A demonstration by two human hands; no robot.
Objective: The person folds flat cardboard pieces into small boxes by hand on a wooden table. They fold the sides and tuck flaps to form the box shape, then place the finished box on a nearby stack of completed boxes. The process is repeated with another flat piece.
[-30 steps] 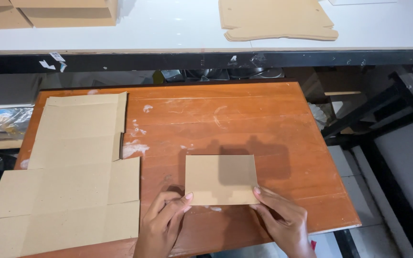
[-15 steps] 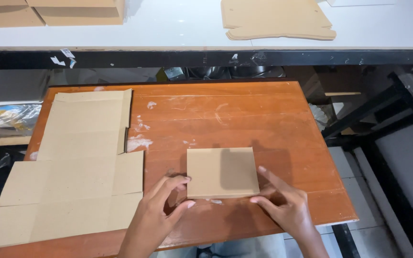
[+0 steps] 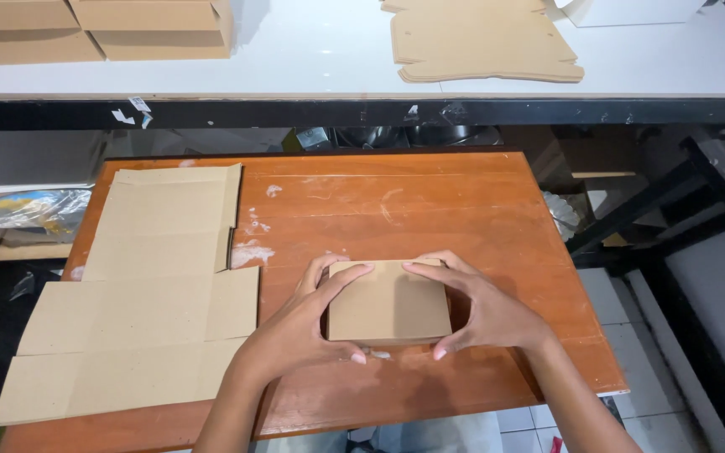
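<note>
Gripping the small cardboard box (image 3: 388,300) with left hand (image 3: 308,323) and right hand (image 3: 482,312), I judge I'm mid-fold, pressing sides square next.

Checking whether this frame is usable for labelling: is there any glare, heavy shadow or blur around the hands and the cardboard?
Head view: sharp, evenly lit; left hand and right hand grip the small cardboard box with only soft shadows beneath; mild glare on the white table; the space below it is dark.
</note>
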